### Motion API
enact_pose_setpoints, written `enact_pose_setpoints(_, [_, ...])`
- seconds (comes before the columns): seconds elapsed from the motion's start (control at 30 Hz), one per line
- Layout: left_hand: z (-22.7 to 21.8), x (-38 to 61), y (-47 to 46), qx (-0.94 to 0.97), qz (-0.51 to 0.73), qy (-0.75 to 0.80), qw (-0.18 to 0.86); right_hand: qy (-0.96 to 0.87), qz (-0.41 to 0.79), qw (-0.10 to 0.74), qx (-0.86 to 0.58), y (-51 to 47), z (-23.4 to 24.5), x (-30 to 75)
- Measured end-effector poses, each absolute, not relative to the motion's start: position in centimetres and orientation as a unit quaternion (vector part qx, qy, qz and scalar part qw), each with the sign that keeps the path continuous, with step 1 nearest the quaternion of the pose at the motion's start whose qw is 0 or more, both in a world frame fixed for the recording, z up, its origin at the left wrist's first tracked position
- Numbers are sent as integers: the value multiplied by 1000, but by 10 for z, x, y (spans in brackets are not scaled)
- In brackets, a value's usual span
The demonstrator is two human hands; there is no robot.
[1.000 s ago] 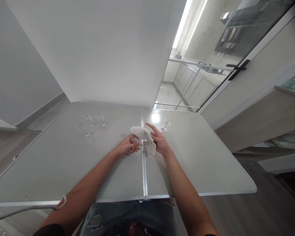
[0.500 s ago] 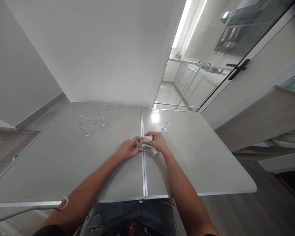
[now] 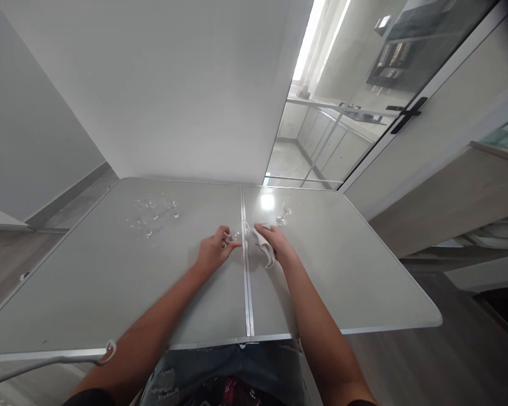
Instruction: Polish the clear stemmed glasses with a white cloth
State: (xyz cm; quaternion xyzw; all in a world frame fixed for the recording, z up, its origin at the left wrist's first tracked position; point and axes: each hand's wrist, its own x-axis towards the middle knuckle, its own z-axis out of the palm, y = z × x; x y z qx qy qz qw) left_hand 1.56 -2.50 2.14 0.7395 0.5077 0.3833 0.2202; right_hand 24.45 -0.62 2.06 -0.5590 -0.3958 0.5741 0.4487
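My left hand (image 3: 213, 248) is closed around a clear glass (image 3: 232, 238), just left of the table's middle seam. The glass looks small and stemmed, but fingers cover part of it. Across the seam, my right hand (image 3: 278, 243) grips a white cloth (image 3: 266, 251) that hangs in a fold below the fingers. Whether the cloth still touches the glass is hard to make out. Beyond the right hand stands another clear stemmed glass (image 3: 283, 216). Several more clear glasses (image 3: 149, 232) are grouped toward the back left of the table.
The pale table (image 3: 186, 304) has a metal edge and a metal seam (image 3: 247, 293) down its middle. A white wall (image 3: 186, 101) rises behind it. A glass door with a black handle (image 3: 410, 114) is at the back right. A grey cable (image 3: 46, 362) crosses the front left edge.
My hands have drawn apart: the left, with the glass, went left and slightly away from me. The cloth has come off the spot between the hands and now hangs below my right hand.
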Motion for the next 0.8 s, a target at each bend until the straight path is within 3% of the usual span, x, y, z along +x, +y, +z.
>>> enact_pose_setpoints(0.07, [25,17,-23,683,435,497,314,-372,520,557,-531,-4,22,241])
enact_pose_setpoints(0.13, [25,19,-23,650,457,455,401,-377,507,611,-476,-4,24,233])
enact_pose_setpoints(0.27, [19,26,-23,629,443,408,491,-424,585,581,-375,-11,28,209])
enact_pose_setpoints(0.37, [15,29,-23,614,428,418,514,-475,549,578,-372,-19,30,199])
enact_pose_setpoints(0.47, [14,28,-21,613,422,441,501,-585,416,586,-377,-24,31,199])
enact_pose_setpoints(0.57, [15,26,-21,640,418,458,453,-708,298,519,-375,-26,32,205])
enact_pose_setpoints(0.8, [14,18,-23,798,279,495,203,-844,167,348,-371,-21,36,214])
